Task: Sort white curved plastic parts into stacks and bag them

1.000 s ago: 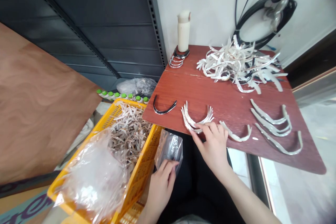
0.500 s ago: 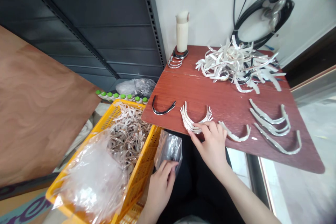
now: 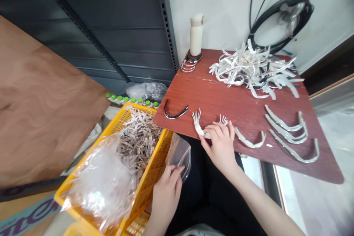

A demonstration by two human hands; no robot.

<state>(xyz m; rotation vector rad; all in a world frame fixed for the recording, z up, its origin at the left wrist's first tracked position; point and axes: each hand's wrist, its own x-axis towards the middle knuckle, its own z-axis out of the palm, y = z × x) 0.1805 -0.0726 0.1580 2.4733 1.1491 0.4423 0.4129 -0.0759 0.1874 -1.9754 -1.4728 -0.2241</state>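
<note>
My right hand [image 3: 220,143] is closed on a bundle of white curved strips [image 3: 197,121] at the front edge of the reddish-brown table [image 3: 190,88]; its fingers cover the middle of the curve, and both fanned ends stick out. Below the edge, over my lap, my left hand [image 3: 167,188] pinches a clear plastic bag [image 3: 179,153], whose mouth stands apart. Left of the bundle lies a black curved strip [image 3: 176,113]. Close by on the right is another white curved strip [image 3: 250,140], and several more curved strips [image 3: 287,132] lie farther right.
A tangled heap of white strips [image 3: 249,68] covers the table's back right. A cream bottle [image 3: 196,37] stands at the back left near metal curves [image 3: 188,65]. Beside my left hand sits a yellow basket [image 3: 155,162] with many strips and a plastic bag [image 3: 102,180]. Black cable [image 3: 250,37] hangs on the wall.
My right hand has wrapped further over the white bundle, and the bundle's ends have drawn together and tilted up. The bag in my left hand has opened wider.
</note>
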